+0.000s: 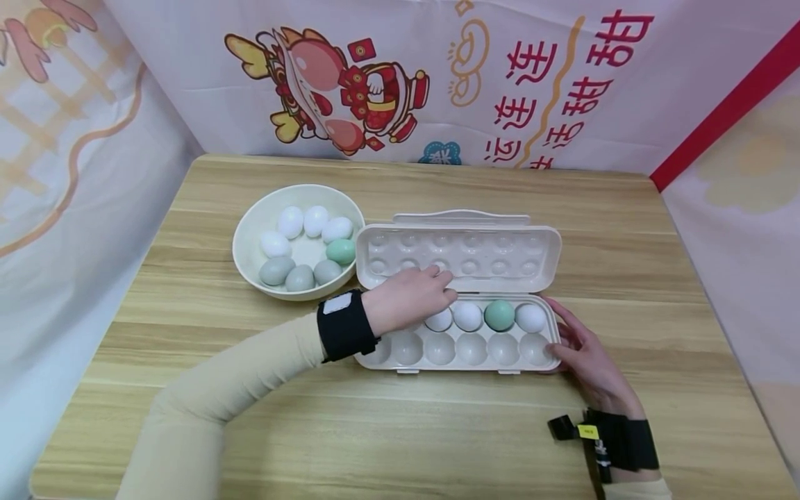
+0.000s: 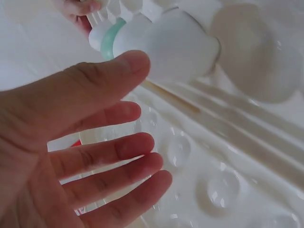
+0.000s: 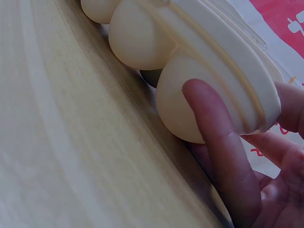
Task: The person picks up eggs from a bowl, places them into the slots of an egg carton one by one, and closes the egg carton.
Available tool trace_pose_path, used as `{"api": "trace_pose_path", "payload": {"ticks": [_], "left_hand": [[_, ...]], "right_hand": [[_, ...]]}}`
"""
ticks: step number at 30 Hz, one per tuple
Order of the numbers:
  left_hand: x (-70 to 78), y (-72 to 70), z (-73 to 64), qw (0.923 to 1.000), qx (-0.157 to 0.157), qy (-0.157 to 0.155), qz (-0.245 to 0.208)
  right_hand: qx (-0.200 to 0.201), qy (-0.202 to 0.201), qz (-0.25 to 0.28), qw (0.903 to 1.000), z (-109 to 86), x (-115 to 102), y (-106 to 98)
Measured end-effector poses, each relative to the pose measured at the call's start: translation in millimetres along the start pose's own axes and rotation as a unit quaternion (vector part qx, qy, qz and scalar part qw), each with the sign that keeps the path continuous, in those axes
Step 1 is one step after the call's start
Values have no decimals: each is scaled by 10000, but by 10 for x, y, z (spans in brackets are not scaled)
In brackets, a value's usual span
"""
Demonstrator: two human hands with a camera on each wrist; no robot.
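A plastic egg carton (image 1: 471, 349) lies unfolded on the table, its lid (image 1: 487, 257) tipped back. Several eggs sit in its back row: a green egg (image 1: 500, 315) among white ones, including the near white egg (image 2: 175, 47) in the left wrist view. The visible front cups hold nothing. Over the carton's left part hovers my left hand (image 1: 409, 298), fingers extended and apart, nothing between them; it hides the cups beneath. My right hand (image 1: 587, 357) grips the carton's right end, its thumb (image 3: 213, 123) against an end cup and the other fingers around the far side.
Left of the carton stands a cream bowl (image 1: 250, 278) with several white eggs, a green egg (image 1: 340, 251) and 3 grey-blue eggs, including a grey-blue egg (image 1: 301, 278). The wooden table (image 1: 400, 430) meets a printed cloth (image 1: 400, 69) at its back edge.
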State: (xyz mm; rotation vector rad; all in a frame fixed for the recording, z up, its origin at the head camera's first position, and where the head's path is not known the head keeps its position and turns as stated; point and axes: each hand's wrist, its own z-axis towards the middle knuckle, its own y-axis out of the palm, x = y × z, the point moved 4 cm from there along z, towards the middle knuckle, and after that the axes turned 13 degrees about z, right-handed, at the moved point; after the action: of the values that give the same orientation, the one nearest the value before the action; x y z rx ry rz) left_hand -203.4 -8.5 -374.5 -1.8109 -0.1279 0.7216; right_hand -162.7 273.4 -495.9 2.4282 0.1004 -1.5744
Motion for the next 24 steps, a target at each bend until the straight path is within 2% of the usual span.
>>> {"api": "trace_pose_path", "payload": {"ticks": [5,9,14,17,20,24], "left_hand": [[-126,-5,-102,9998,72,-61,164],[-244,-8,-185,9999,-20,-124,28],[-396,6,-301,9978,-65,-38,-653],[-508,28,-397,9926,93,-45,-1212],[-639,47,-504,9851,181,-259,-1692],[-794,65,-624,9736,19,-644,-2188]], "right_hand": [[26,-5,55,10000,-6,-5,5],[45,6,96,9999,-10,0,6],[27,-28,-11,10000,-5,15,-1],[35,-22,-55,10000,-3,16,-3],[72,19,-15,10000,-3,13,-4],[80,27,21,10000,-5,12,-5]]}}
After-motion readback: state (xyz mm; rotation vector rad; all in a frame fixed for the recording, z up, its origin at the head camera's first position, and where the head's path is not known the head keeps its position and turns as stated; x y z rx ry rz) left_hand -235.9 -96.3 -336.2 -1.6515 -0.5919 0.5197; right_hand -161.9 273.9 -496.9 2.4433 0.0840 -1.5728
